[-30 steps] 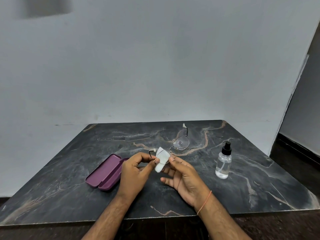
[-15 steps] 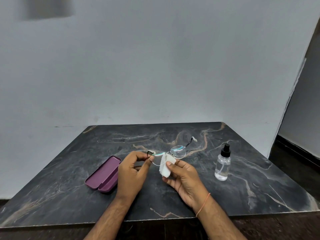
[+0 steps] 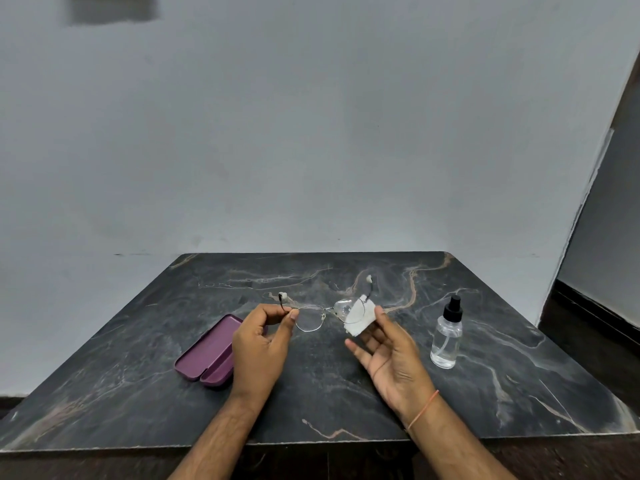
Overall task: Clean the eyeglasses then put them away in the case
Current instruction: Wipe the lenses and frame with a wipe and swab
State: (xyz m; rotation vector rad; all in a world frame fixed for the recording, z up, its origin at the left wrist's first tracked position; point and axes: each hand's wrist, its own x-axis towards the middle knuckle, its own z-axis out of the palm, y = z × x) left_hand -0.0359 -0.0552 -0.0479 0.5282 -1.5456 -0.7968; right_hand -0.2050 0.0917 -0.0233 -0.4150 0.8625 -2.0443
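Note:
Thin wire-framed eyeglasses point(image 3: 311, 318) hang in the air above the dark marble table point(image 3: 346, 393), temples unfolded and pointing away. My left hand point(image 3: 261, 344) pinches the frame's left corner by the hinge. My right hand point(image 3: 388, 348) holds a small white cloth point(image 3: 358, 318) against the right lens between thumb and fingers, the other fingers spread. The purple case point(image 3: 209, 349) lies open on the table, left of my left hand, with nothing visible inside.
A clear spray bottle point(image 3: 447, 336) with a black nozzle stands upright to the right of my right hand. A grey wall rises behind the table. The table's front edge runs just under my forearms.
The glasses have turned to face me flat and wide. My hands have moved apart, and the cloth has shifted from the left lens to the right lens.

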